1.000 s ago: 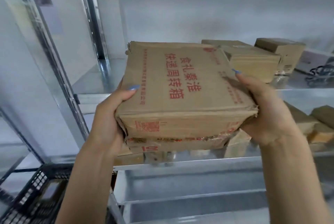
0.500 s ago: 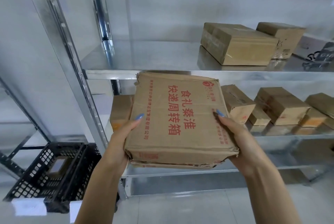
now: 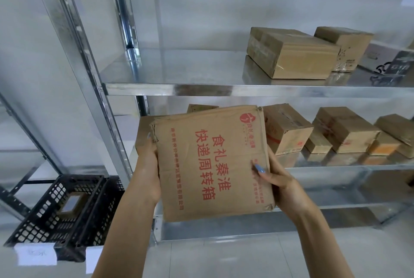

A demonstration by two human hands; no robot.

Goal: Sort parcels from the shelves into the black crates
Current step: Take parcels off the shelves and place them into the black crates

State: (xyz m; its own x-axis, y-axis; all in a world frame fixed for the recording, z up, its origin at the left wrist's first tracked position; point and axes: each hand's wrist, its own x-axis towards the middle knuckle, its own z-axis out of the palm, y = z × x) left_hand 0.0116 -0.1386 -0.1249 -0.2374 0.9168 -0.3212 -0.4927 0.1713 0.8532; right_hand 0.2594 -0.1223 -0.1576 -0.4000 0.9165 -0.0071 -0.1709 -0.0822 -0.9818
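I hold a flat brown cardboard parcel (image 3: 212, 163) with red Chinese print in front of the metal shelves, its printed face tilted up toward me. My left hand (image 3: 147, 170) grips its left edge, fingers curled behind it. My right hand (image 3: 277, 183) grips the right edge, thumb pressed on the printed face. Two black crates (image 3: 56, 215) stand side by side on the floor at the lower left, below and left of the parcel; a small box lies inside the left one.
The upper shelf (image 3: 179, 89) carries two brown boxes (image 3: 291, 53) and a dark printed package (image 3: 389, 62) at the right. Several smaller brown boxes (image 3: 345, 129) line the middle shelf behind the parcel. A steel upright (image 3: 89, 89) stands between the shelves and the crates.
The parcel has come down from upper-shelf height to in front of the middle shelf and tipped more upright. My view pulled back, bringing both crates into sight.
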